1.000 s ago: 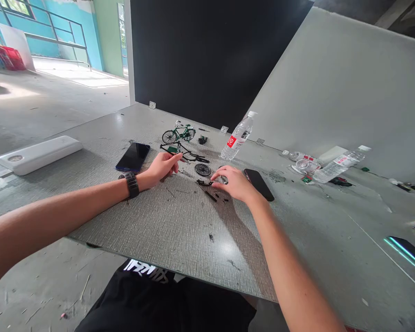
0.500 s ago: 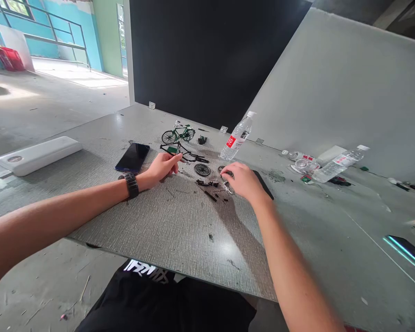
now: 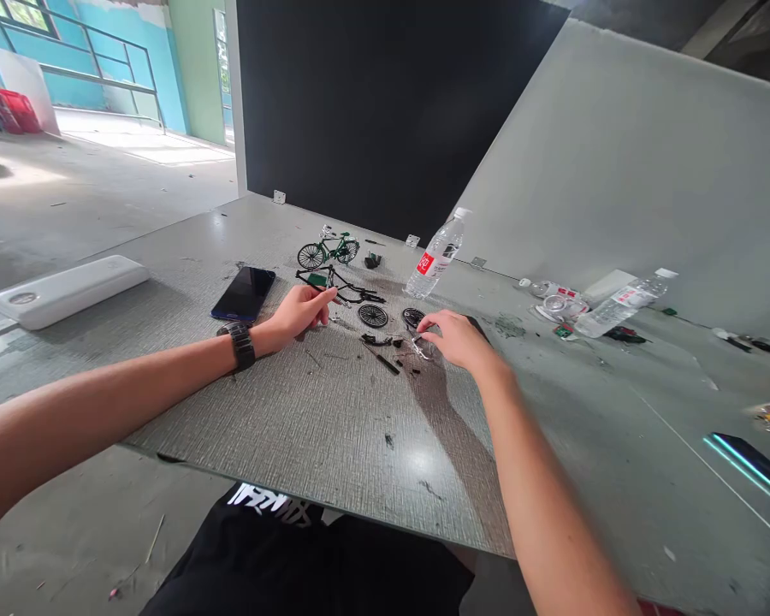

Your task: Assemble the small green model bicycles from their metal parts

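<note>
My left hand (image 3: 299, 310), with a black watch on its wrist, rests on the grey table (image 3: 308, 428); its fingers are curled against a black and green model bicycle frame (image 3: 340, 285). My right hand (image 3: 455, 338) hovers over several small dark parts (image 3: 385, 342), fingers bent down and pinching something small that I cannot make out. Two loose model wheels lie here, one (image 3: 373, 315) between my hands and one (image 3: 413, 316) at my right fingertips. A finished green model bicycle (image 3: 330, 248) stands farther back.
A dark phone (image 3: 244, 293) lies left of my left hand. A tilted water bottle (image 3: 437, 253) stands behind the parts, another bottle (image 3: 622, 303) lies at the right among clutter. A white flat box (image 3: 64, 289) sits at the far left edge. A black panel and a grey board rise behind.
My right hand has moved from the small parts to the right and back, toward the second loose wheel, covering most of the black phone beneath it. My left hand has stayed put.
</note>
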Demonstrator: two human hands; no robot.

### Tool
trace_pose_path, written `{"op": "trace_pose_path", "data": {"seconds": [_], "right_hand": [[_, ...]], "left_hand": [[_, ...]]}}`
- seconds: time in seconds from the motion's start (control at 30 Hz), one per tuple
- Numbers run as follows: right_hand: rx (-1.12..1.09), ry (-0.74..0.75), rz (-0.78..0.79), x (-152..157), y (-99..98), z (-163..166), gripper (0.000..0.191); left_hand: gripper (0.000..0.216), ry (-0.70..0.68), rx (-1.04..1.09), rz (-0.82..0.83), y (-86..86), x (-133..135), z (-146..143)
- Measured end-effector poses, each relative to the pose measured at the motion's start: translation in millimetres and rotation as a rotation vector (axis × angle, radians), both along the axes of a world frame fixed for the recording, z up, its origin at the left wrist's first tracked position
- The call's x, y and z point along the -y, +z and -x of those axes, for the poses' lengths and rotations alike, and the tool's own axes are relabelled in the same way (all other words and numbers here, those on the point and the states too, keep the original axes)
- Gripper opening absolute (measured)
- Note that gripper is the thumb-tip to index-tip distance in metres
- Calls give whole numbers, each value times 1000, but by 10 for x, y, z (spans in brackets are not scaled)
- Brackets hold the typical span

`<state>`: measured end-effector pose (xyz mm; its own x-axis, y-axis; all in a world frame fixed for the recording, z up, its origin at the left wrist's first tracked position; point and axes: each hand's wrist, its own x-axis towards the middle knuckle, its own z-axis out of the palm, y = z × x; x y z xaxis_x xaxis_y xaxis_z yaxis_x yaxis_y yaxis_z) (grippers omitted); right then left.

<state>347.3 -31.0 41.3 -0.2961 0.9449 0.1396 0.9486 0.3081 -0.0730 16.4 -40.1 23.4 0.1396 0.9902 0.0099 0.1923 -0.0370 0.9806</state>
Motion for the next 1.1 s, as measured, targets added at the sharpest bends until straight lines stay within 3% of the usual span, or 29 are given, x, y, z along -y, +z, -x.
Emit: {"op": "trace_pose_path", "data": {"seconds": [0.27,0.5,0.77,0.93,1.1], "right_hand": [[40,-18,50,-24,-42,-21,9],[17,-19,48,-60,-126,25,13],[-21,-97,-49,-27,-106,122,16],[-392,-80,-107,-52,-80,248,17],[-738,18,-80,-28,-78,450,42]], "left_hand": [[57,-19,-2,-60,-47,-46,8],[58,-26,-26,-60,-44,-30,2],[56,-48,-22,-70,-25,-26,-4],[56,-70,-30,-77,-20,-6,-9],[54,-108,-76,-131,-61,-30,-11]]}}
